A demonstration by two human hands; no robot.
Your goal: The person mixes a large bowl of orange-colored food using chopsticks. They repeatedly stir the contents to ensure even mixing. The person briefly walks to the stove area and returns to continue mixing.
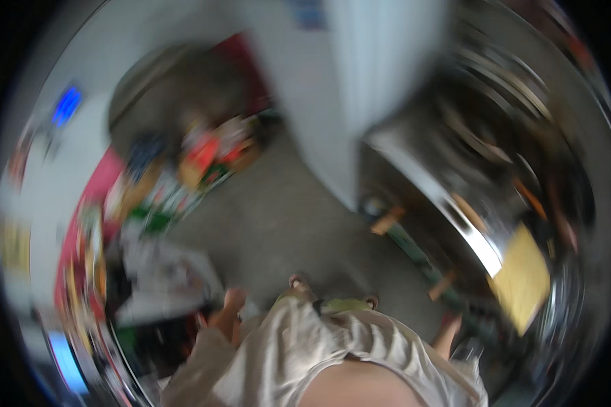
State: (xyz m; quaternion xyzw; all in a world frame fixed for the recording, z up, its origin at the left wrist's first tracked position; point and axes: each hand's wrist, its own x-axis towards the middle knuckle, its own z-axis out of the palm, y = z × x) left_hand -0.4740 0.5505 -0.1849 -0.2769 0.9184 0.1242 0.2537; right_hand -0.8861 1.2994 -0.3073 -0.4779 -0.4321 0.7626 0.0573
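Note:
My left hand [235,299] hangs at my side, its fingers seeming curled. A faint pale shape lies just beside it, and blur hides whether I hold it. Nearest to that hand is a white surface [170,280] with unclear things on it. My right hand [452,324] hangs on the other side, partly behind my light shirt [285,336]. Blur hides its fingers as well. It is nearest to the foot of a metal counter. Both my feet, in sandals or similar open footwear, stand on the grey floor [265,224].
Ahead stands a pale wall corner [354,168]. Boxes and red and green packages [198,157] are piled at the left. Along the right runs a shiny metal counter [468,236] with a yellow sheet-like thing [522,280] on it. Small wooden pieces [388,220] lie below the counter.

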